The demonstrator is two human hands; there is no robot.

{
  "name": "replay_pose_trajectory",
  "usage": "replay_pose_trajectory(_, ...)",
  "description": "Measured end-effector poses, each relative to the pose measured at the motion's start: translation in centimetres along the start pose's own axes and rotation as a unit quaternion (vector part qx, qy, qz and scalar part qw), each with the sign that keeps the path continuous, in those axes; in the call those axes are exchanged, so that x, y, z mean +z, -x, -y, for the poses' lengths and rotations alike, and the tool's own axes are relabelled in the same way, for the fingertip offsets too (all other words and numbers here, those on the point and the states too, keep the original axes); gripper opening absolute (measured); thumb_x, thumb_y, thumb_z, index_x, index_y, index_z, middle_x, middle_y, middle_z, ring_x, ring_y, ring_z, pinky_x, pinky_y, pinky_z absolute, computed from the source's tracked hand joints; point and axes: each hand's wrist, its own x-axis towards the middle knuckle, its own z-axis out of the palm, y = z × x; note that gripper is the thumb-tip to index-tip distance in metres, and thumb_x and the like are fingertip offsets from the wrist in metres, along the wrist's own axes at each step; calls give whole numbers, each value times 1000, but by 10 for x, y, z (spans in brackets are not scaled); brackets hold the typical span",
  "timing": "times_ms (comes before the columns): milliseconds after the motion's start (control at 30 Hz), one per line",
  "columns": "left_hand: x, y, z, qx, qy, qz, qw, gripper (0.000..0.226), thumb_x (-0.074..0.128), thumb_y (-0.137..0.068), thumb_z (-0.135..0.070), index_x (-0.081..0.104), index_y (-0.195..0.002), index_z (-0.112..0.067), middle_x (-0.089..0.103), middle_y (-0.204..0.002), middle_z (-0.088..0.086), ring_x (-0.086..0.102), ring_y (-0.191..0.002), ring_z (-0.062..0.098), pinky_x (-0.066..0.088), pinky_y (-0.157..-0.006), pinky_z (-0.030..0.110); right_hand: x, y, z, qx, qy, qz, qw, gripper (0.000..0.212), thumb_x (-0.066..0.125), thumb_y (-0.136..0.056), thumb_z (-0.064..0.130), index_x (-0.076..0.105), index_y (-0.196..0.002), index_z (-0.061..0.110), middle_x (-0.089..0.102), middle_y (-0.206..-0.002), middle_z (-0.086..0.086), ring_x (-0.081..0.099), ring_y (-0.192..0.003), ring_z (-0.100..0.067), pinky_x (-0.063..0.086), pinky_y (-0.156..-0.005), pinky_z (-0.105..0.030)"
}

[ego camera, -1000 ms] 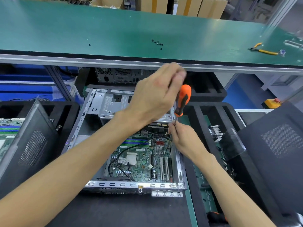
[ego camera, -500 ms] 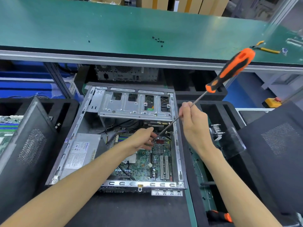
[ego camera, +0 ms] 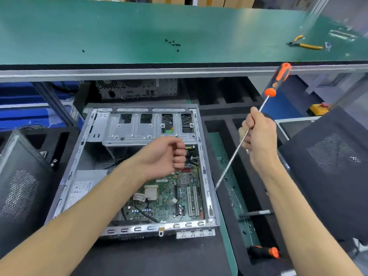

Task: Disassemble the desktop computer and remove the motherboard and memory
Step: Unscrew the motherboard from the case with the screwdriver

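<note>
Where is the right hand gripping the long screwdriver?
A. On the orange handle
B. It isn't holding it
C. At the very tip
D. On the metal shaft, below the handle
D: the right hand wraps the bare metal shaft of the screwdriver, with the orange handle sticking out above the fist.

Bright even overhead light, soft blur, wide-angle edge bending.

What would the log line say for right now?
left hand: fist above motherboard | right hand: grips screwdriver shaft, tip outside case | loose screws on bench
</note>
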Motion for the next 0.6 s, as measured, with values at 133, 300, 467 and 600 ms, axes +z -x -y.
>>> replay_pose_trajectory(133,70,-35,17,-51,-9,9,999,31,39,-99,-14,42,-68,-14,34,-60,-1,26,-53,13,18,-53,24,-11,2,-3,-31,64,13,997,43,48,-91,37,22,-58,24,18,-54,3,14,-50,-18,15,-44,-26)
replay_pose_trajectory(300,108,-102,54,-113,-100,-90,984,20,39,-98,-13,52,-85,-7,50,-79,10,50,-65,20,38,-58,25,-30,13,-6,-85,132,-4,988,47,44,-97,37,21,-58,24,20,-54,3,17,-51,-18,15,-52,-39)
replay_pose_trajectory(467,113,-142,73,-151,-140,-131,970,57,35,-103,-28,19,-153,-6,24,-158,14,24,-147,35,27,-117,47,-54,17,-10,-96,174,-19,980,51,43,-103,32,25,-61,9,22,-53,-3,20,-50,-19,20,-45,-27)
replay_pose_trajectory(600,115,-152,68,-138,-124,-117,976,63,30,-104,-29,3,-157,-7,1,-166,9,6,-152,32,13,-122,48,-60,16,-14,-99,192,-11,976,52,42,-105,33,25,-59,15,25,-52,-3,22,-50,-17,22,-47,-24)
